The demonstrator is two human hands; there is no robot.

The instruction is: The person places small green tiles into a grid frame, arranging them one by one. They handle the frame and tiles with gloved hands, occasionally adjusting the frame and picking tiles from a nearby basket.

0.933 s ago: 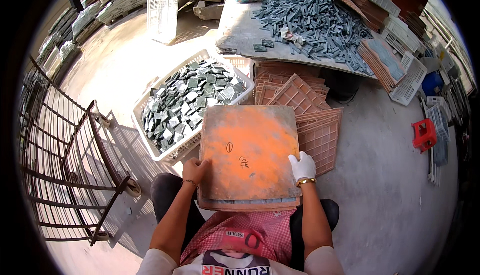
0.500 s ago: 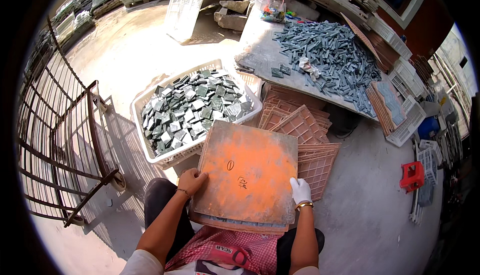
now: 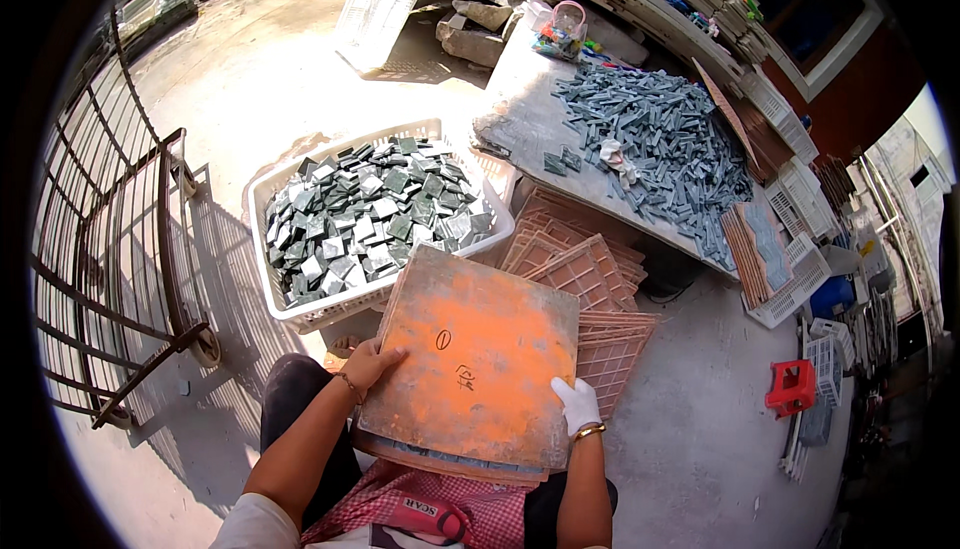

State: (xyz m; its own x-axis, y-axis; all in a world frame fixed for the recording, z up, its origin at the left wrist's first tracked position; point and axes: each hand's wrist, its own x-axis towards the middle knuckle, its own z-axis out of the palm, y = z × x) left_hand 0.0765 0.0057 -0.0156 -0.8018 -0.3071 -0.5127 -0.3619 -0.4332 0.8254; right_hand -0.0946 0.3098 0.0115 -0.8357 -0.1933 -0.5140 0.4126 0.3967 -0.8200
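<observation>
A flat square board (image 3: 500, 334) with orange paint and dark handwritten marks lies over my lap. My bare left hand (image 3: 370, 364) grips its left edge, thumb on top. At the right edge, my white-gloved right hand (image 3: 577, 404) holds the board with its thumb on the upper face. Beneath the board's near edge shows a reddish-brown tray (image 3: 450, 464) with a row of grey strips in it. Both hands' other fingers are mostly hidden under the board. A pink checked apron (image 3: 490, 509) covers my lap.
A white plastic basket (image 3: 262, 249) full of dark green square tiles stands ahead-left. Reddish grid trays (image 3: 600, 279) are piled beyond the board. A low table (image 3: 520, 114) bears a heap of grey stone strips (image 3: 660, 139). A metal-barred cart (image 3: 165, 239) stands left, a red stool (image 3: 790, 389) right.
The whole view has turned slightly, so the board slants a little more, its right side lower. Both hands keep their hold on its edges.
</observation>
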